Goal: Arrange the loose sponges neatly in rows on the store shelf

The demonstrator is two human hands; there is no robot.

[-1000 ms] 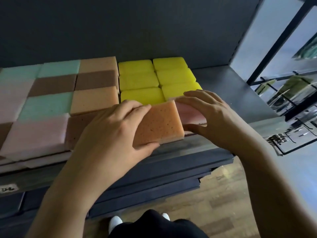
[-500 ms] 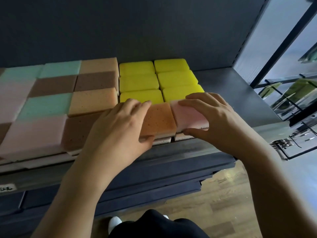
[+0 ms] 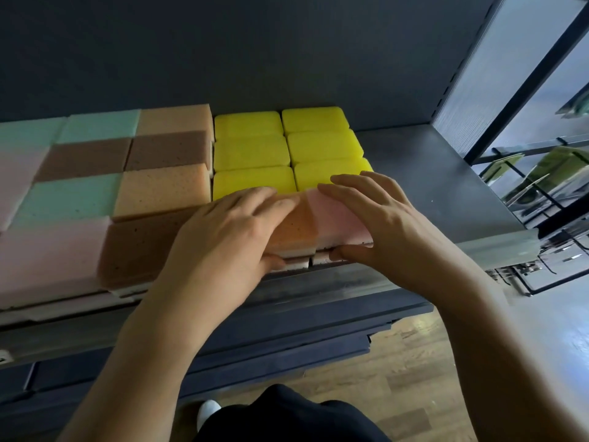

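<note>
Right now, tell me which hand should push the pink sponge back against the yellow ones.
Right. The right hand grips the pink sponge, fingers over its top and thumb at its front edge. The left hand holds the orange sponge beside it.

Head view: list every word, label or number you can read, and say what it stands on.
None can be read.
A small white tag on the grey metal shelf's front rail, far left: cut off by the frame, unreadable.
The coloured foam sponges show no print.
</note>
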